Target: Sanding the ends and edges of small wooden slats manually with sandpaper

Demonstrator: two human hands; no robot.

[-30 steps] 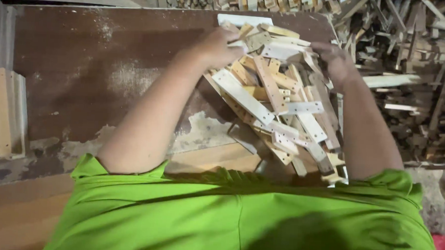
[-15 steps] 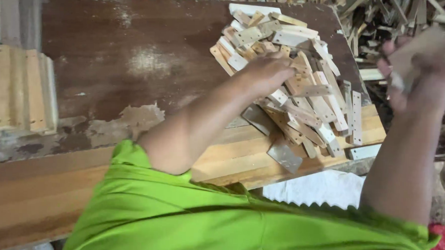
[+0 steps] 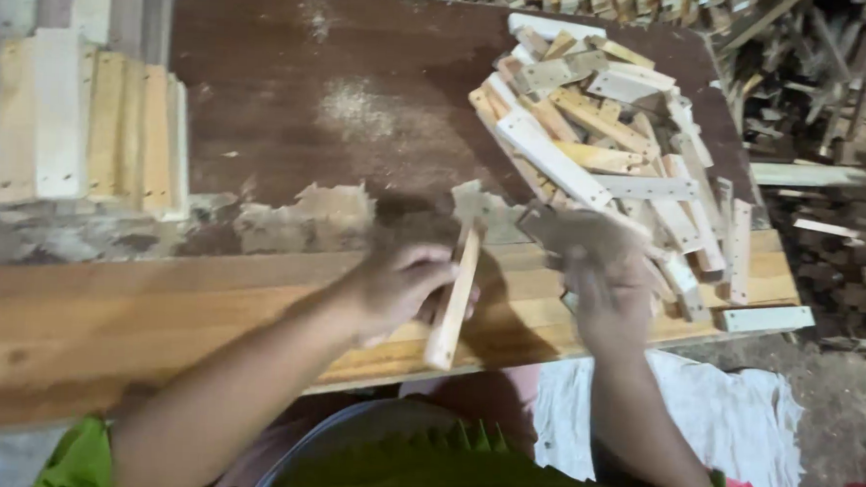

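Observation:
My left hand [image 3: 402, 283] grips a short pale wood strip [image 3: 453, 298] that stands nearly upright over the near edge of the workbench. My right hand [image 3: 599, 280] is just to its right, blurred, with a small wood piece [image 3: 575, 225] across its fingers. Right behind my right hand lies a heap of short wood offcuts [image 3: 613, 144], many with small holes, piled on the bench's far right.
The workbench has a dark brown top [image 3: 342, 103] with sawdust and a lighter plank edge [image 3: 158, 309] along the front. Stacked flat slats [image 3: 88, 121] stand at the left. Scrap wood [image 3: 828, 105] covers the floor at right. A white cloth [image 3: 727, 432] lies below the bench.
Both hands have come back from the heap to the bench's front edge. My left hand now holds a wood strip, and my right hand has dropped from up at the right.

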